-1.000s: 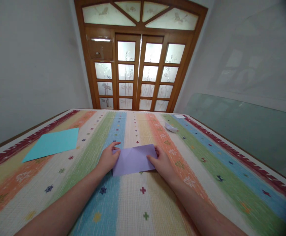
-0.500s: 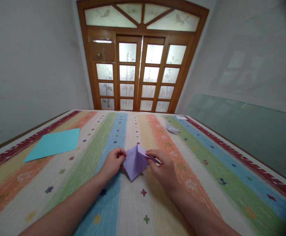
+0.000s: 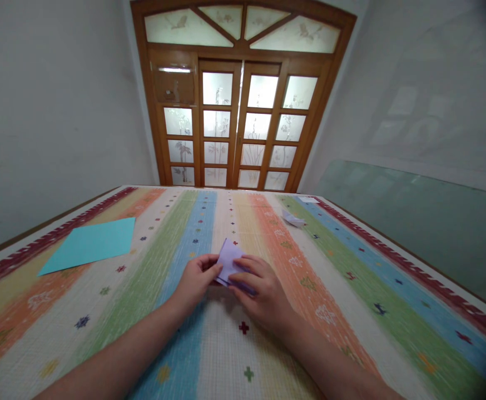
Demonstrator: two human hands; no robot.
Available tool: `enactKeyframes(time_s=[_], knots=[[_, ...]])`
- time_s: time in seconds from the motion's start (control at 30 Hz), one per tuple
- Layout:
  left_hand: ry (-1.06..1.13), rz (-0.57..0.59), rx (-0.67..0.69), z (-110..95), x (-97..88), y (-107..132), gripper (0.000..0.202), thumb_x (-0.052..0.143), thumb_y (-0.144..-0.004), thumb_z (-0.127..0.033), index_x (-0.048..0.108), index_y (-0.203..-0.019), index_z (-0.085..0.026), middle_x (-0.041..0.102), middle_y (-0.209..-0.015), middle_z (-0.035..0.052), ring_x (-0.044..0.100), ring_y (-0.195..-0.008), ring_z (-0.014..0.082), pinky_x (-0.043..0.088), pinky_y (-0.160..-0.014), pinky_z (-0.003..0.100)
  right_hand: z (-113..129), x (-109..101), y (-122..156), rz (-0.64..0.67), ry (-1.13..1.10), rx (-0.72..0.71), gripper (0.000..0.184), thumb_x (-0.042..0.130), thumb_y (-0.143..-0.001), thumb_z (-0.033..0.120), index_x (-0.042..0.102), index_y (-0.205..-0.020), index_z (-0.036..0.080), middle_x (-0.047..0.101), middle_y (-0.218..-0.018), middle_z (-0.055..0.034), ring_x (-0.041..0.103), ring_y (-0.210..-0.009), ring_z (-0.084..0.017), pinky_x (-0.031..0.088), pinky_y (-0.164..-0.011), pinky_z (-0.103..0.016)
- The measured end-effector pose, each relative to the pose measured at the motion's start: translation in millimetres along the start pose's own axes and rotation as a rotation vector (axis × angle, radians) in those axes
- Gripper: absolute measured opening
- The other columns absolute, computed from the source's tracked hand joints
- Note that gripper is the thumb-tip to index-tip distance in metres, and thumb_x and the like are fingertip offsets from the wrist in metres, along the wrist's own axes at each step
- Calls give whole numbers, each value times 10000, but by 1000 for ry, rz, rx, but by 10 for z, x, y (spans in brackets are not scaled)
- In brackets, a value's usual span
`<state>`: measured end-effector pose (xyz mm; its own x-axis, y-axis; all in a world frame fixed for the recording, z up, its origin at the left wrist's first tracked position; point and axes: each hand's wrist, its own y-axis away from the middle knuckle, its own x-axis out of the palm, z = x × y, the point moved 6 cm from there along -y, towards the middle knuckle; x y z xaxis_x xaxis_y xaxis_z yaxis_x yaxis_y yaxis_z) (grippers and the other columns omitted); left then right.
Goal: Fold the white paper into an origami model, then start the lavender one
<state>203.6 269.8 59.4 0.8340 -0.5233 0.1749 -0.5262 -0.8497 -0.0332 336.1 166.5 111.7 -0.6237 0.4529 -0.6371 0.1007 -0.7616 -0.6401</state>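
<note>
Table (image 3: 49, 223) fills the lower view, spread with a striped cloth (image 3: 224, 339) whose bands run away from the person. Beyond its far end, glazed wooden doors (image 3: 235, 111) under an arched light. Pale green panel (image 3: 410, 211) along the right side, by the wall.

Turquoise sheet (image 3: 93, 244) lies flat on the cloth at left, well apart from both hands.

Left hand (image 3: 197, 278): grip clamped on the left edge of the purple paper (image 3: 229, 258), thumb on the near face. Right hand (image 3: 263, 286): grip clamped on its right part, fingers across the face, thumb low at the near side.

Purple paper: folded small, tilted, between the hands, over the cloth's middle white band. One sharp corner points away from the person, slightly left. Visible length slants from that far-left corner to near right, under the right fingers; full long axis uncertain, part covered.

Pale folded paper (image 3: 293, 218) rests beyond the right hand, near the green band. White slip (image 3: 307, 199) farther off, near the table's far right corner.
</note>
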Motion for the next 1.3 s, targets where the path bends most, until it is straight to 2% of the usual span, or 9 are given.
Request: enactKeyframes(time_s=[0.1,0.2,0.3,0.47,0.57,0.77,0.93,1.17,1.3], knots=[[-106,-41,88,-67,-71,-18,289,665,-787,-360,631,-974,-143,666,-892,66,614,-703,167,516,-612,283,-18,-53,-4,-30,-67,41,314,705,-815,343,684,-1124,296,589,-1294,-85,496,-1231,-294,366,-1050,-507],[-293,-19,228,-231,-55,40,145,590,-831,-294,617,-882,-162,637,-829,40,591,-728,162,473,-638,258,-163,-101,-3,-115,-250,219,453,659,-853,362,564,-1290,288,538,-1352,-104,485,-1258,-279,361,-1065,-482],[-445,77,336,-371,63,153,105,574,-831,-231,612,-913,-177,640,-852,39,594,-812,175,458,-727,270,-306,23,12,-48,-609,432,556,644,-862,404,446,-1367,281,626,-1190,-95,605,-1078,-247,483,-915,-412],[-284,169,235,-333,172,222,423,640,-820,-294,541,-1216,-185,662,-878,58,615,-755,167,456,-660,251,-319,231,83,111,-898,649,366,720,-787,433,574,-1037,208,650,-851,-27,622,-759,-190,494,-663,-288],[-124,104,137,-253,123,173,498,709,-769,-371,573,-1202,-166,674,-870,68,625,-727,167,467,-632,249,-310,218,109,40,-908,683,319,737,-771,434,550,-882,201,622,-796,-11,597,-715,-177,476,-631,-272],[-119,4,80,-192,51,127,313,724,-753,-404,696,-915,-138,692,-809,76,625,-683,179,491,-583,261,-365,174,154,-143,-843,706,329,735,-776,439,535,-897,207,584,-779,2,570,-695,-170,466,-613,-265],[-171,6,120,-194,77,153,267,709,-777,-400,706,-813,-136,656,-674,40,587,-593,150,477,-542,246,-345,200,175,-139,-839,712,354,724,-773,478,494,-851,220,567,-740,15,566,-663,-171,466,-587,-263],[-208,0,122,-228,67,141,290,641,-829,-415,709,-826,-133,640,-689,45,586,-619,159,509,-529,255,-285,165,162,-98,-819,672,367,616,-836,541,552,-1029,236,619,-865,-22,592,-738,-193,500,-647,-288],[-230,19,149,-251,70,155,301,610,-855,-417,713,-838,-134,627,-684,39,586,-611,156,514,-517,253,-319,182,175,-98,-829,680,344,637,-836,514,592,-994,212,626,-862,-38,596,-756,-195,505,-661,-290]])
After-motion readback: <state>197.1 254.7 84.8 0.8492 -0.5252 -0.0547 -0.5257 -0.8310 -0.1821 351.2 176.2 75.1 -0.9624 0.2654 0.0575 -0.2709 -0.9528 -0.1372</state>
